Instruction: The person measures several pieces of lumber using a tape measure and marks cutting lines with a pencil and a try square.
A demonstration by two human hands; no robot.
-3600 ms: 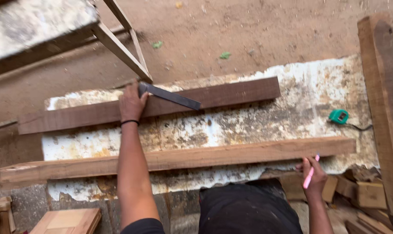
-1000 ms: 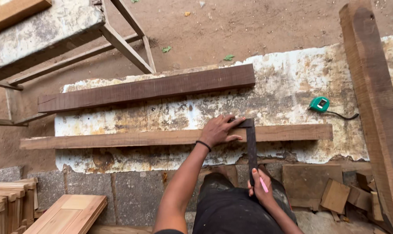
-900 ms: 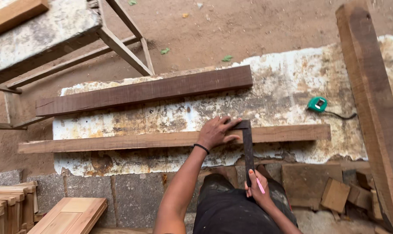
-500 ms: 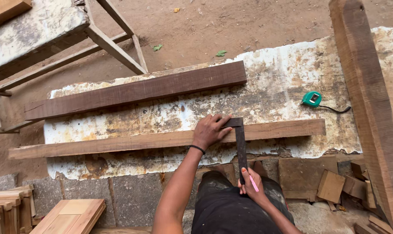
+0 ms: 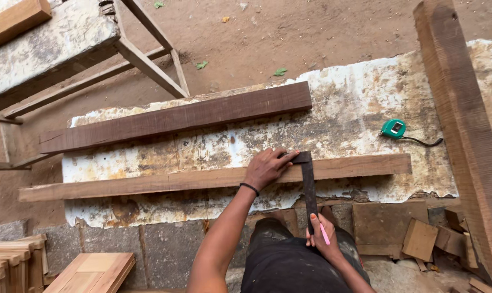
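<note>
A long light wooden plank [image 5: 148, 183] lies across the worn white slab [image 5: 360, 108]. My left hand [image 5: 266, 167] presses a dark metal try square [image 5: 307, 179] onto the plank, its blade running down over the near edge. My right hand [image 5: 323, 239] grips the square's lower end and also holds a pink pencil [image 5: 324, 234]. A darker plank [image 5: 175, 116] lies parallel farther back on the slab.
A green tape measure [image 5: 393, 128] sits on the slab at the right. A thick wooden beam [image 5: 465, 130] runs along the right edge. Offcut blocks [image 5: 419, 239] lie at lower right, stacked boards [image 5: 88, 271] at lower left, a wooden bench frame [image 5: 67, 49] at upper left.
My left hand has brought the try square from the dark far plank to the near light plank. My right hand has moved up to hold the square's lower end.
</note>
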